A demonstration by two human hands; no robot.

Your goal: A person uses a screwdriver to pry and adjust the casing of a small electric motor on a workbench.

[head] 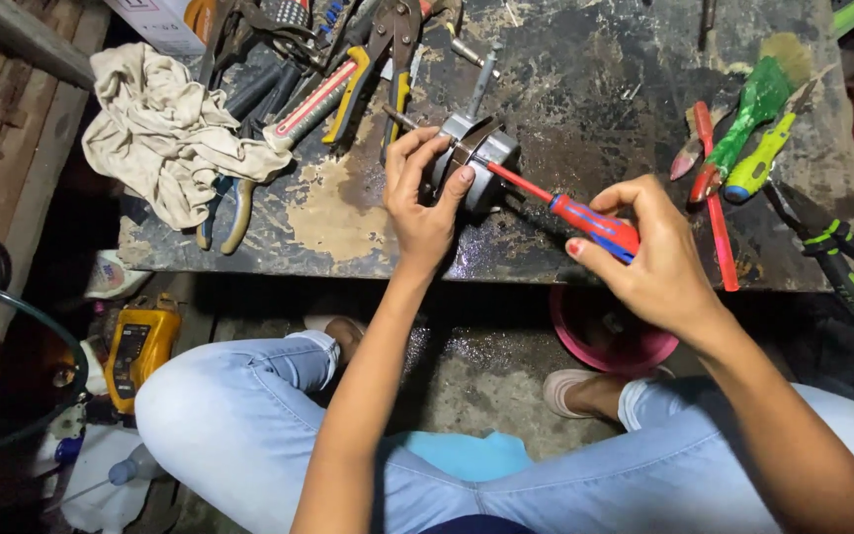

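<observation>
Red-handled screwdriver [585,222] is gripped by right hand [649,259] fingers; left hand [422,203] fingers clasp the grey motor [481,158] on the surface [585,79].

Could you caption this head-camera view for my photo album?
Left hand steadies a small grey motor while right hand works a red-and-blue screwdriver into it.

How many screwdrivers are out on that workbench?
3: a red-and-blue screwdriver in the right hand, a green-handled one and a yellow-green one at right. The tool pile may hide more.
</observation>
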